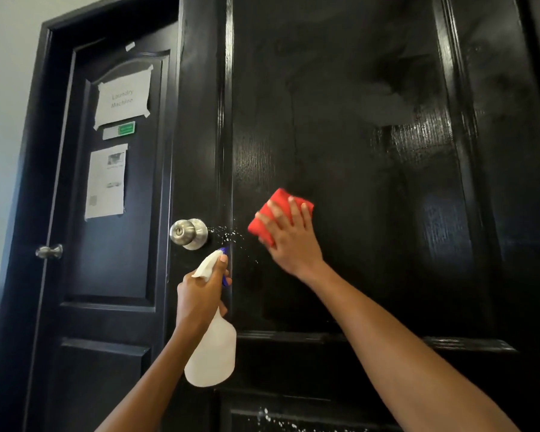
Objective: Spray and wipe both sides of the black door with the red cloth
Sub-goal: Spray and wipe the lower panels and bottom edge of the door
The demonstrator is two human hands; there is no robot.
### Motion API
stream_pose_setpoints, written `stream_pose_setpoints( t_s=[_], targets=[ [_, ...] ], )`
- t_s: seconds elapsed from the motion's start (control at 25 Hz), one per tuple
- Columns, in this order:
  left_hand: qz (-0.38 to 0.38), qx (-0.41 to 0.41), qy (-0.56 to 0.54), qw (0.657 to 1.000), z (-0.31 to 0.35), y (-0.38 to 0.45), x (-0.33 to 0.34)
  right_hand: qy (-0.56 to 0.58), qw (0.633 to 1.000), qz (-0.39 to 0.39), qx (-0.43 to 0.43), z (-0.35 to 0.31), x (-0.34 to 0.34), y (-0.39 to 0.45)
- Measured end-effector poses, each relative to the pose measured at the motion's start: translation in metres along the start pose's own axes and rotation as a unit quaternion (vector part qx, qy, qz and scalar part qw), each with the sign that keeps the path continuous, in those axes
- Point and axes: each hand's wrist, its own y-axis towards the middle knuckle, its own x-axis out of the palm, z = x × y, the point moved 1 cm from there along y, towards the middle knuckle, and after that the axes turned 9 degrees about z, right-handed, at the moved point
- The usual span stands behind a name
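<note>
Pressing the red cloth (279,215) flat against the black door (371,169), the right hand (289,241) has its fingers (293,210) spread open over the folded pad, which peeks out above and left of the fingertips. The left hand (200,294) is wrapped round the neck of the white spray bottle (211,353), one finger curled on the trigger, nozzle aimed up at the panel edge.

Fresh droplets (231,235) sit just left of the cloth hand's fingers, between them and the silver knob (187,233); that is the relation the next stroke turns on. The wet patch lies to the left, close by, so I'd judge a short leftward sweep with the cloth picks it up, and the right hand is the nearer one for it. The raised moulding strip (228,151) runs vertically through the droplets, its long axis up and down, so a stroke along it may clean better than one across.

Right of and above the fingers the panel is broad and open, with wet sheen already showing. Left, room ends quickly at the knob and the door's edge. More droplets (272,419) show on the lower panel, well below both hands
</note>
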Motion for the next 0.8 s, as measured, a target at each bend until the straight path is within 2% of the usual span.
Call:
stream_pose_setpoints(
  t_s=[0.08,0.2,0.32,0.44,0.48,0.56,0.6,0.72,0.8],
  targets=[
    [0.004,-0.013,-0.003,1.000,-0.007,-0.006,-0.003,0.036,0.993,-0.045,-0.107,-0.032,0.011,-0.039],
    [0.005,-0.030,-0.012,0.999,-0.015,-0.022,-0.004,0.063,0.959,-0.148,-0.235,-0.071,0.014,-0.101],
    [0.017,-0.033,-0.020,0.999,-0.019,-0.027,-0.003,0.063,0.944,-0.188,-0.265,-0.067,0.008,-0.126],
    [0.010,-0.026,-0.030,0.999,-0.017,-0.019,-0.006,0.039,0.942,-0.163,-0.292,-0.039,0.003,-0.105],
    [0.005,-0.019,-0.032,0.999,-0.015,-0.013,-0.008,0.028,0.956,-0.125,-0.263,-0.024,0.000,-0.084],
    [0.005,-0.003,-0.034,0.999,-0.009,0.000,-0.010,-0.009,0.988,-0.038,-0.147,0.016,-0.012,-0.030],
    [0.007,0.005,-0.033,0.999,-0.007,0.005,-0.012,-0.038,0.995,-0.023,-0.090,0.037,-0.021,-0.003],
    [0.004,0.012,-0.020,1.000,-0.008,0.017,-0.013,-0.078,0.996,-0.001,0.045,0.066,-0.035,0.044],
    [0.002,0.010,-0.024,1.000,-0.007,0.022,-0.014,-0.071,0.991,0.030,0.106,0.055,-0.024,0.051]
  ],
)
